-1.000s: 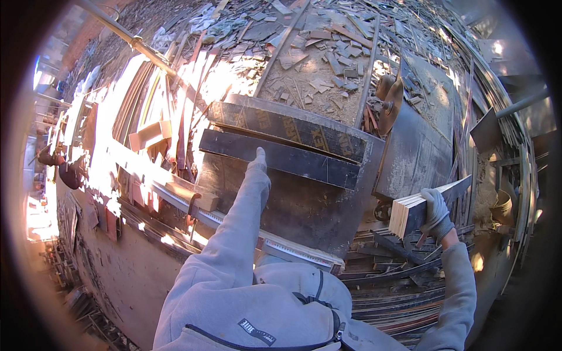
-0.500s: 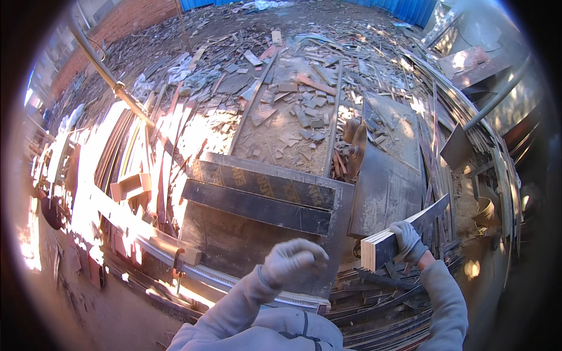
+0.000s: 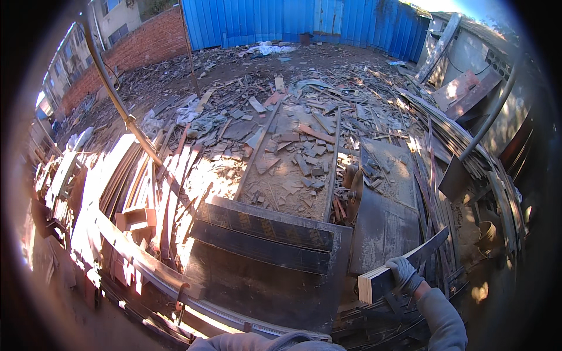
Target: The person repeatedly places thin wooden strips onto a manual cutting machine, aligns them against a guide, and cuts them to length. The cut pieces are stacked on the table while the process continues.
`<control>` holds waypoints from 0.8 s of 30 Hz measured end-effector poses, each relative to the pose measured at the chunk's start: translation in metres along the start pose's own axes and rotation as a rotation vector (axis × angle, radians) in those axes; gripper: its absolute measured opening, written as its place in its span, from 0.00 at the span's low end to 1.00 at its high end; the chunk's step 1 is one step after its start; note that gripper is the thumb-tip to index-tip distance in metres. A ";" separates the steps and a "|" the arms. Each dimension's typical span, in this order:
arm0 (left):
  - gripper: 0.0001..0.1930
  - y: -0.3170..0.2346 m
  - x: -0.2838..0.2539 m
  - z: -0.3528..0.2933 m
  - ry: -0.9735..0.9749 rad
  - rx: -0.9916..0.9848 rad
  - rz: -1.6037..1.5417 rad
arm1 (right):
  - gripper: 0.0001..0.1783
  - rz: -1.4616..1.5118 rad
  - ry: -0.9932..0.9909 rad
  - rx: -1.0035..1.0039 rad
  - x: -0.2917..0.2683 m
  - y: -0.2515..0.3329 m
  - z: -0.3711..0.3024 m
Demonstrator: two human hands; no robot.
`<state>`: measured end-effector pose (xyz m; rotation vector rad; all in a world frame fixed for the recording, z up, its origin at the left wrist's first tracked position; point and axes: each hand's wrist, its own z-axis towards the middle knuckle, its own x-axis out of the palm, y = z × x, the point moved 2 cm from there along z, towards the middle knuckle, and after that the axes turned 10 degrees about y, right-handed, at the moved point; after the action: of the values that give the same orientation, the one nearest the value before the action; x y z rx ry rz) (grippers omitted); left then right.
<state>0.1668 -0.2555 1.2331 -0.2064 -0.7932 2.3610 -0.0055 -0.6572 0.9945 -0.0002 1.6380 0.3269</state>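
My right hand (image 3: 403, 275), in a grey-white glove, is wrapped over a stack of dark-faced plywood strips (image 3: 377, 284). The stack's pale layered ends face me, and its far end slants up to the right. My left hand is out of view; only grey clothing shows at the lower edge. In front of me lies a dark sheet-topped work table (image 3: 252, 278). Along its far side rest dark plywood strips (image 3: 263, 248), one with yellowish printing. A round saw blade (image 3: 355, 190), in shadow, stands beyond the table's right corner.
A metal rail (image 3: 234, 316) runs along the table's near edge. Right of the blade is another dark panel (image 3: 383, 225). Bundled long strips (image 3: 120, 169) lie at left, beside an open box (image 3: 136, 219). Wood offcuts (image 3: 310, 155) litter the ground up to a blue metal fence (image 3: 252, 23).
My view has tilted up, showing more of the fence and wall. My left hand, earlier raised over the table's near side, has left the view. My right hand keeps its hold on the stack.
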 end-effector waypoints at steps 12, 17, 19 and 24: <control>0.69 0.250 -0.046 -0.155 -1.240 -1.169 0.092 | 0.55 -0.017 0.039 -0.009 0.025 0.002 0.010; 0.51 0.299 -0.046 -0.184 -1.398 -1.122 0.053 | 0.53 -0.083 0.074 -0.049 0.051 0.039 0.036; 0.39 0.274 -0.025 -0.210 -1.504 -1.015 -0.062 | 0.52 -0.090 0.069 -0.043 0.055 0.074 0.056; 0.25 0.146 0.049 -0.317 -1.571 -0.778 -0.113 | 0.51 0.048 0.032 -0.090 0.075 0.198 0.120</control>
<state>0.1574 -0.1600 0.8939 1.4792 -2.2418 1.5836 0.0659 -0.4276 0.9561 -0.0340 1.6559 0.4394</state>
